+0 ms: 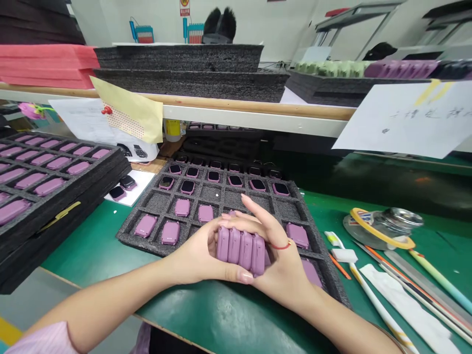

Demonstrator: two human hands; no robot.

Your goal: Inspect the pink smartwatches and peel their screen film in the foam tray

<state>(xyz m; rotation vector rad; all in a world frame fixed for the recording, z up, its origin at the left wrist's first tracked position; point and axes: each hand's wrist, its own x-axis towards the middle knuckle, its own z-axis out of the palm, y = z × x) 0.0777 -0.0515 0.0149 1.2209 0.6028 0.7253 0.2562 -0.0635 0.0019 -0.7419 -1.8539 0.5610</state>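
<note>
Several purple watch cases [240,250] stand pressed side by side in a row between my two hands, above the front of a black foam tray [147,201]. My left hand [199,250] is wrapped round the row from the left, its thumb along the bottom. From the right my right hand [282,255] closes on the same row, index finger raised; some of its fingers are hidden. In the tray's compartments lie more purple cases [170,232], face down near the front. Watches with dark screens [235,181] fill the back rows.
At the left is a stack of foam trays [73,201] with purple cases. Two watches [117,192] lie on white paper. To the right are a glass bottle [383,226], a toothbrush [376,300] and tweezers-like tools. A shelf [258,112] crosses above.
</note>
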